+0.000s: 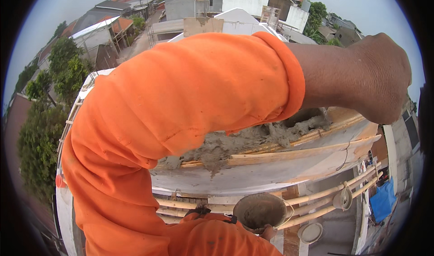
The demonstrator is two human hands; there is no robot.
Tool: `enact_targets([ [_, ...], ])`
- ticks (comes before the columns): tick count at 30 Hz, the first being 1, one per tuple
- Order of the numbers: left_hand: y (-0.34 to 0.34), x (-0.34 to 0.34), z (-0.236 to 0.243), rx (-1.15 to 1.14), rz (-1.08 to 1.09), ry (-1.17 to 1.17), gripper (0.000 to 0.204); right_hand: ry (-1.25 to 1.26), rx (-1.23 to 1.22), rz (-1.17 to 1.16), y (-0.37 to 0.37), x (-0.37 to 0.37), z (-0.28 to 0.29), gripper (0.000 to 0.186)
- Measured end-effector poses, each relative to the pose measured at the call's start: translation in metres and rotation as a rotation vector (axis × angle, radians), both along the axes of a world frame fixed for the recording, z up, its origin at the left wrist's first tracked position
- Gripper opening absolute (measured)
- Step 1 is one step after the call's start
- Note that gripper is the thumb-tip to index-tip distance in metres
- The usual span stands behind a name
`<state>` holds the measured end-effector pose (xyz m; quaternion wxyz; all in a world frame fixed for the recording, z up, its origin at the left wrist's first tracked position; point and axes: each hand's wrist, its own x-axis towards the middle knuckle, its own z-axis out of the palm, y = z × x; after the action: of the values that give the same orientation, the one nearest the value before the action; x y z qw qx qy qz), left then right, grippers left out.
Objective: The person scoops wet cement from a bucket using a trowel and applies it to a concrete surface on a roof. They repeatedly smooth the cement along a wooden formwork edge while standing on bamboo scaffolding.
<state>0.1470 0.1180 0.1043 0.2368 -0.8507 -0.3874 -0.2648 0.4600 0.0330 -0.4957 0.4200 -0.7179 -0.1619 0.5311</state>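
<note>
My left arm, in an orange sleeve, bends up from the lower left and reaches across to the right. At its end my left hand (384,77) is curled closed like a fist, its back toward me; the fingers and anything in them are hidden. Low in the picture, my right hand (269,232) grips the rim of a round bucket (260,211) smeared with grey mortar. Beyond the bucket, wet grey mortar (214,147) lies rough along the top of a wall, partly covered by my sleeve. A wooden board (303,149) runs along that wall's near side.
Bamboo poles (312,215) cross below the wall. A small pail (343,199) hangs by them, and another round pail (310,233) stands lower. A blue sheet (382,200) is at the right. Trees (43,138) and rooftops lie far below, beyond the edge.
</note>
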Motion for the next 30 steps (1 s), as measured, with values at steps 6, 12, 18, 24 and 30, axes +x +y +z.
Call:
enact_targets([
  [6,-0.099,-0.043,0.028,0.089,0.099,-0.211,0.023,-0.025,-0.040,0.084,0.002,0.001,0.002,0.067],
  [12,-0.156,-0.102,-0.008,0.360,-0.263,-0.959,0.020,-0.086,0.069,-0.091,0.005,0.029,-0.077,0.056],
  [18,-0.208,-0.044,-0.097,0.502,-0.207,-1.083,0.027,0.020,0.090,-0.010,0.007,-0.002,-0.010,0.046],
  [24,-0.150,0.019,-0.246,-0.237,-0.483,-0.838,0.033,-0.078,0.213,-0.039,-0.006,-0.009,-0.004,0.031],
  [30,-0.058,0.075,-0.469,-0.517,0.029,-1.192,0.016,-0.086,0.256,0.012,-0.040,-0.006,-0.006,0.029],
])
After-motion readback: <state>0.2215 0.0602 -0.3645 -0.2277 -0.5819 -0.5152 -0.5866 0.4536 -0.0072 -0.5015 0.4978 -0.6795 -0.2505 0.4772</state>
